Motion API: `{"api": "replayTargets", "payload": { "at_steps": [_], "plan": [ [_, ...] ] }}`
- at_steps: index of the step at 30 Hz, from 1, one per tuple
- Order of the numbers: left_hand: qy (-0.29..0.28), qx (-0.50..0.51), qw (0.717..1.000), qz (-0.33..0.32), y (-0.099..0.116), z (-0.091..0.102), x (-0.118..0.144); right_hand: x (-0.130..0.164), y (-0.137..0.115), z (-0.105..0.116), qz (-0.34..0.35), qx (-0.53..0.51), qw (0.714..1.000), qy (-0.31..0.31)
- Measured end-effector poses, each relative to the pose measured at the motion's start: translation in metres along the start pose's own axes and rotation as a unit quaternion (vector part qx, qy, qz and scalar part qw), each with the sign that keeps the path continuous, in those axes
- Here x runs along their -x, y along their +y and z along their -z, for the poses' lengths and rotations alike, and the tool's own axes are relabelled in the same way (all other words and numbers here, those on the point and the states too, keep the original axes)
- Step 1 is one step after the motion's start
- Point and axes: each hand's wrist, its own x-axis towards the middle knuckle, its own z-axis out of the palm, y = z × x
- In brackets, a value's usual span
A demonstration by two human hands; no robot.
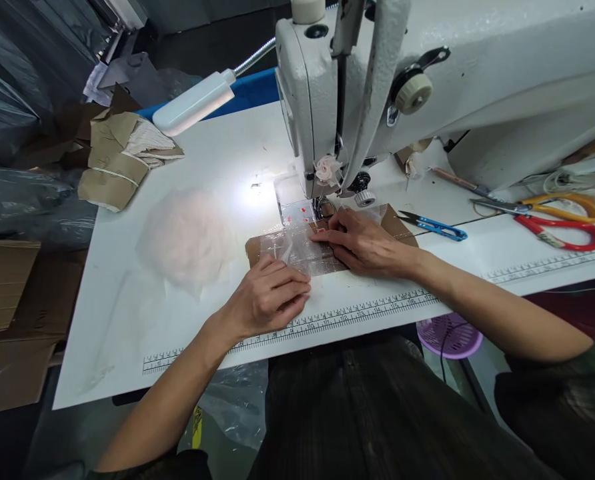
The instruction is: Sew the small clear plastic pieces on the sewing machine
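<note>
In the head view, the left hand [272, 297] is resting in front of the sewing machine [305, 87], its grip loosely curled at the near edge of a clear plastic sheet [305, 253]; whether it is pinching any plastic, I cannot tell. The right hand [362, 243] is lying closer to the machine, its grip partly closed, the index finger reaching onto the sheet; I cannot tell whether finger and thumb are trapping it.

The sheet is lying in front of the machine's needle area, creasing and catching the light, with small red marks [303, 210] showing near the needle. Brown cardboard [395, 227] is spreading beneath it on the worktop [222, 143].

Left of the machine, a brown paper wrapper [112, 170] is holding folded white material [150, 141], a tie circling it. In front and to the right of the needle area, below the worktop's edge, a purple basket [476, 348] is standing, a dark cable [443, 347] hanging across it; its contents are not showing clearly.
</note>
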Motion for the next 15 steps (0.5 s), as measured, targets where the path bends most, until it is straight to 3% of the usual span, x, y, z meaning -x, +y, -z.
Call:
{"api": "replayTargets", "payload": {
  "at_steps": [11,15],
  "plan": [
    [0.009,-0.053,0.998,-0.027,0.0007,0.0001,0.0004,0.0043,0.0021,0.0004,-0.022,-0.064,0.997,0.019],
    [0.018,-0.053,0.998,-0.037,-0.0002,-0.0014,0.0014,0.0031,-0.0019,0.0012,-0.022,-0.019,1.000,-0.001]
  ]
}}
